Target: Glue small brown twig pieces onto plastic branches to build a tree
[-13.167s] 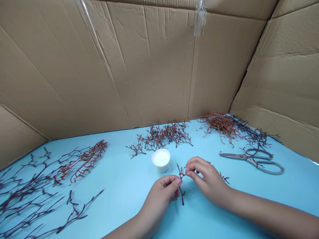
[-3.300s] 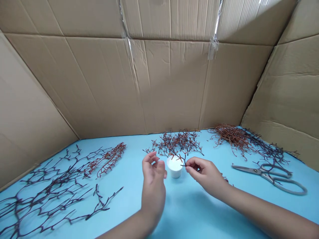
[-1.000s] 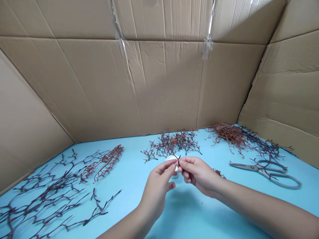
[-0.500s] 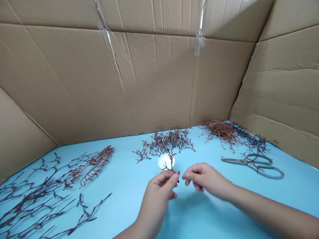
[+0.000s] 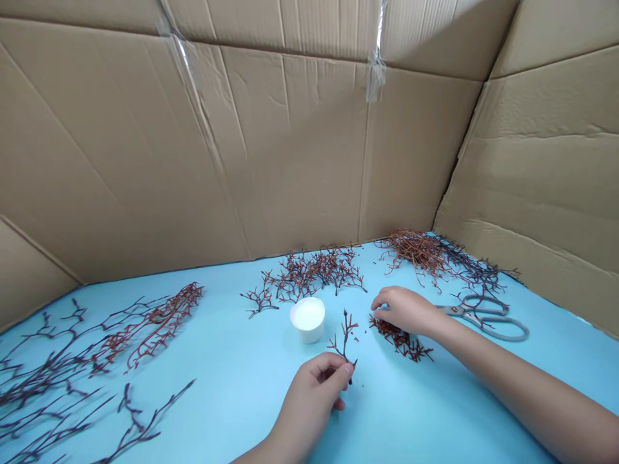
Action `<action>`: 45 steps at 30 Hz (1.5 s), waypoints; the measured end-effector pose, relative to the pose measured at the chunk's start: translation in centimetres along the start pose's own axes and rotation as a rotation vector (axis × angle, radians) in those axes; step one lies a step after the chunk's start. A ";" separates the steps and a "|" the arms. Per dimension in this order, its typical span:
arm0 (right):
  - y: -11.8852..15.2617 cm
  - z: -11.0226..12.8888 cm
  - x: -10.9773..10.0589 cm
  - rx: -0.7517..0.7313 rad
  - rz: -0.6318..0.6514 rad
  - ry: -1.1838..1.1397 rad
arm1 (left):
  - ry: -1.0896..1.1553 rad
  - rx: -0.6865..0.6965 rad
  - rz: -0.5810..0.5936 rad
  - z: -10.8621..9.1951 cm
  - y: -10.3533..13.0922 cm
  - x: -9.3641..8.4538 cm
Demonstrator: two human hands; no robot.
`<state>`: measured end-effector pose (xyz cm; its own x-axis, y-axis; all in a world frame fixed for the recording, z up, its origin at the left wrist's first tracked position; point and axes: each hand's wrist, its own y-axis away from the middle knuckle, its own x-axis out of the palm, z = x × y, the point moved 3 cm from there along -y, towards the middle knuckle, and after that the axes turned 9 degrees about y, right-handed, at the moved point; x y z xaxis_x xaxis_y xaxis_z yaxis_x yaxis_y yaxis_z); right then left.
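Pinched between the thumb and fingers of my left hand (image 5: 322, 383) is a small brown branching twig (image 5: 345, 341), its forked tips pointing up and away. My right hand (image 5: 403, 309) rests over a small pile of short reddish-brown twig pieces (image 5: 409, 346). Its fingers are curled down at the pile's left edge. Whatever they pinch is hidden or too small to make out. Left of the twig stands a round white cup (image 5: 308, 328) with white contents.
Scissors (image 5: 476, 316) lie behind my right forearm. Forked twigs (image 5: 316, 270) are heaped at the back, and thin reddish stems (image 5: 416, 250) at the back right. Long dark branches (image 5: 53, 374) and reddish sprigs (image 5: 169, 316) cover the left. Cardboard walls (image 5: 290, 154) enclose the blue surface.
My right hand has moved away from the twig in my left hand, onto the small pile at the right. My left hand has come slightly nearer, uncovering the cup. The view has shifted slightly.
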<state>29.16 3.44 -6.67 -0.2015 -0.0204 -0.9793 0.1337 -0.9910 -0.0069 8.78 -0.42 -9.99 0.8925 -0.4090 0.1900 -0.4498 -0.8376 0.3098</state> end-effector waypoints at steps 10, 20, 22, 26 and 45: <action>-1.1 -0.9 0.1 -0.030 0.086 0.041 | -0.068 0.018 -0.011 -0.2 -0.8 -0.7; -0.7 0.0 -0.2 -0.078 0.123 0.077 | -0.067 0.024 -0.012 -0.4 -0.9 -0.8; -0.7 -0.2 -0.1 -0.065 0.116 0.089 | -0.066 0.014 -0.018 -0.5 -0.9 -0.8; -0.6 -0.3 -0.1 -0.057 0.106 0.102 | -0.065 -0.008 -0.024 -0.6 -0.7 -0.7; -0.3 0.4 -0.8 0.044 -0.079 -0.217 | -0.005 0.005 -0.036 -0.4 -0.8 -0.8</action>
<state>28.89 3.68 -5.80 -0.4140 0.0341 -0.9096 0.0682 -0.9953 -0.0684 8.37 0.74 -10.04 0.9083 -0.3802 0.1744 -0.4172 -0.8536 0.3120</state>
